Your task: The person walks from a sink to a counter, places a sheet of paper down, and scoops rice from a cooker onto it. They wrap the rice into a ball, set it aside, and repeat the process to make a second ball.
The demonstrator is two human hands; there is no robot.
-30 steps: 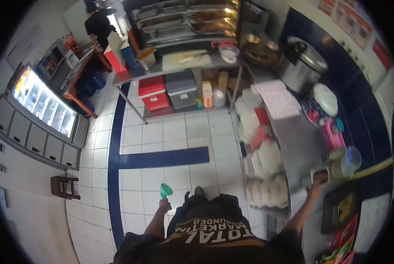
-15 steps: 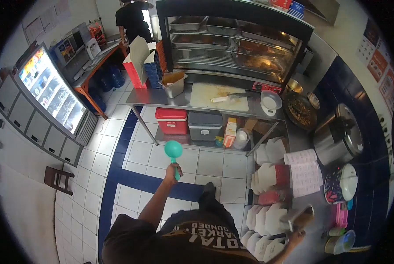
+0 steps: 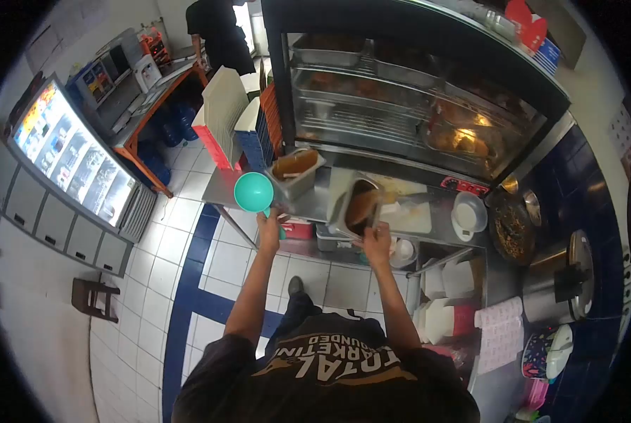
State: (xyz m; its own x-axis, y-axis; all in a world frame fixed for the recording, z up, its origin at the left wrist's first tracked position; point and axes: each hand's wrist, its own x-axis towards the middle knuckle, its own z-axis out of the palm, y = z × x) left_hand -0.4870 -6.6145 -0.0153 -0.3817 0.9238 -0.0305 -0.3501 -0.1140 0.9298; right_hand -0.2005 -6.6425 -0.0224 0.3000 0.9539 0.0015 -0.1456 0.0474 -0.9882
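Note:
My left hand (image 3: 270, 229) is closed around the handle of a teal scoop (image 3: 253, 192), its round bowl facing up by the table's left front corner. In my right hand (image 3: 377, 245) is a metal food pan (image 3: 358, 211) with brown contents, somewhat blurred, held tilted in front of the white cutting board (image 3: 414, 217). A second metal pan (image 3: 296, 173) holding orange-brown sauce stands on the table between the scoop and the held pan. A knife with a white handle was on the board; the held pan now partly covers that area.
A glass-fronted food warmer (image 3: 400, 106) stands along the back of the steel table. Stacked folded boxes (image 3: 220, 120) are at its left end. To the right are a white scale (image 3: 467, 217), a wok of dark food (image 3: 511, 225) and a large steel pot (image 3: 552, 278). Another person (image 3: 220, 35) stands far back.
My body has come closer to the table. My right hand has carried the pan from the right-hand counter to the front of the board. The scoop has risen toward the table's left corner.

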